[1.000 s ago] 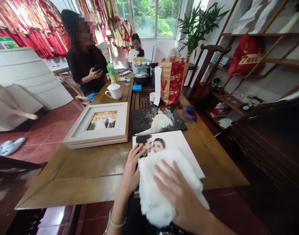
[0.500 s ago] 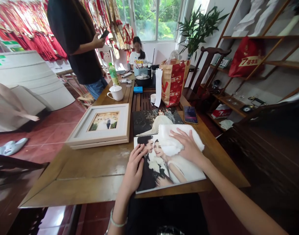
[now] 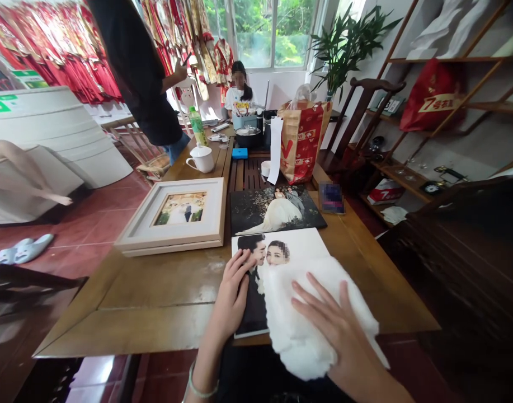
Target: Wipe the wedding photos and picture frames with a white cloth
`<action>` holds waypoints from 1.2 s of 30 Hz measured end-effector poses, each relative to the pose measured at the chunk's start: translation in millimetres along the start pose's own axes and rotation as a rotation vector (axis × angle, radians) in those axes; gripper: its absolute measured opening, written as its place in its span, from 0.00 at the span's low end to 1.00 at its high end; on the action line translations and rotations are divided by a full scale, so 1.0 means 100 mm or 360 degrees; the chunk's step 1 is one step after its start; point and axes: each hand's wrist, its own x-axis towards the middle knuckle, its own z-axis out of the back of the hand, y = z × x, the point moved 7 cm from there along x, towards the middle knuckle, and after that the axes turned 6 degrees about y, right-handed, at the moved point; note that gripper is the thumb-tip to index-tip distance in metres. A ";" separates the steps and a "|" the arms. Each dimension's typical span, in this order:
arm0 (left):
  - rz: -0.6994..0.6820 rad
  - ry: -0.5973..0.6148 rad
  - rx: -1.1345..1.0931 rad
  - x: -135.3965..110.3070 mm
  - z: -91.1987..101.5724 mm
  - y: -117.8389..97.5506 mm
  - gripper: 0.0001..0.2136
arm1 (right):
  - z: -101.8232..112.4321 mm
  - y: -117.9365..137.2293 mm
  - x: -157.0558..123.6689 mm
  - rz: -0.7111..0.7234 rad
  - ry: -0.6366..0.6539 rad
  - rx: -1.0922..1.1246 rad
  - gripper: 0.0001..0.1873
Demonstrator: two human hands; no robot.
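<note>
A large wedding photo print (image 3: 293,246) lies at the near edge of the wooden table (image 3: 155,291). My left hand (image 3: 231,296) rests flat on the print's left side, fingers stretched out. My right hand (image 3: 335,330) presses a white cloth (image 3: 298,324) onto the print's lower right part, fingers spread over the cloth. The cloth hangs past the table's near edge and hides that part of the picture.
A second, dark wedding print (image 3: 275,210) and a framed photo (image 3: 176,215) lie further back. A phone (image 3: 332,197), red paper bag (image 3: 302,140), white cup (image 3: 201,158) and green bottle (image 3: 196,126) stand beyond. One person (image 3: 142,73) stands at left, another (image 3: 239,92) sits far back.
My right hand has drawn the white cloth from the print's upper right corner down toward me to its lower right. My left hand has stayed put. The standing person has moved right.
</note>
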 end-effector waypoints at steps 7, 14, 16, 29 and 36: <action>-0.0011 0.0008 -0.0019 0.00 0.02 0.00 0.17 | 0.20 -0.59 0.33 -0.0131 -0.0105 0.0023 0.31; -0.0032 -0.0016 -0.0015 0.00 0.01 0.02 0.17 | 0.33 -0.79 0.94 -0.0184 -0.0180 0.0040 0.31; -0.0030 -0.0025 -0.0013 0.00 0.01 0.02 0.17 | 0.30 -0.72 0.87 -0.0188 -0.0193 0.0004 0.33; -0.0004 -0.0024 -0.0010 -0.01 0.01 0.01 0.17 | -0.02 -0.17 -0.02 -0.0102 0.0007 -0.0157 0.33; -0.0033 -0.0004 -0.0008 0.00 0.00 0.02 0.17 | 0.16 -0.32 0.72 -0.0149 -0.0020 -0.0024 0.42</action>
